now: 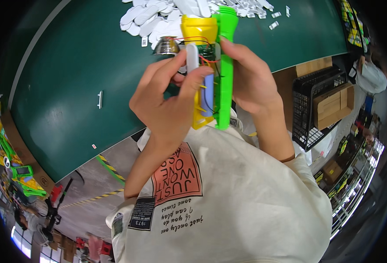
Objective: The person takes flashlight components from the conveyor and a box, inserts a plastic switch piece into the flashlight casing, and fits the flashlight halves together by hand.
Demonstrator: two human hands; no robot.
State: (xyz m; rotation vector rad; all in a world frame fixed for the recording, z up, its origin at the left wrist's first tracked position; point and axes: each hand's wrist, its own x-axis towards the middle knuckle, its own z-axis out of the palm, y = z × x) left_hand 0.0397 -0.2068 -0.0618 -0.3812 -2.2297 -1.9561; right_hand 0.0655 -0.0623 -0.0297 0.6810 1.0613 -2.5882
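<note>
Two bare hands work above the near part of a green desk (pixel 66 105), with a flashlight body in two open halves between them. The left grip (pixel 165 98) is bent nearly closed, holding the yellow shell (pixel 200 28) from its left side; its thumb lies over the upper part of a violet battery (pixel 208 94) and hides some of it, while the index finger lies against a white strip (pixel 192 57). The right grip (pixel 254 79) is curved about the green shell (pixel 225 83), thumb pressed near its flared head; the other fingers are largely hidden behind it. Both shells stand nearly parallel, side by side, flared ends away from the wearer. Red and black wires (pixel 204 39) cross the yellow shell and run left to a silver reflector (pixel 166 46), which lies beyond the left fingers. Behind the flared heads, which mask part of it, spreads a pile of white pieces (pixel 147 17), with small labels (pixel 273 25) to its right. A slim white part (pixel 100 100) lies well apart on the left. Off the right edge stands a black crate (pixel 305 109) with a cardboard box (pixel 333 106); at the far left, a carton (pixel 31 151) borders green and yellow goods (pixel 27 186).
</note>
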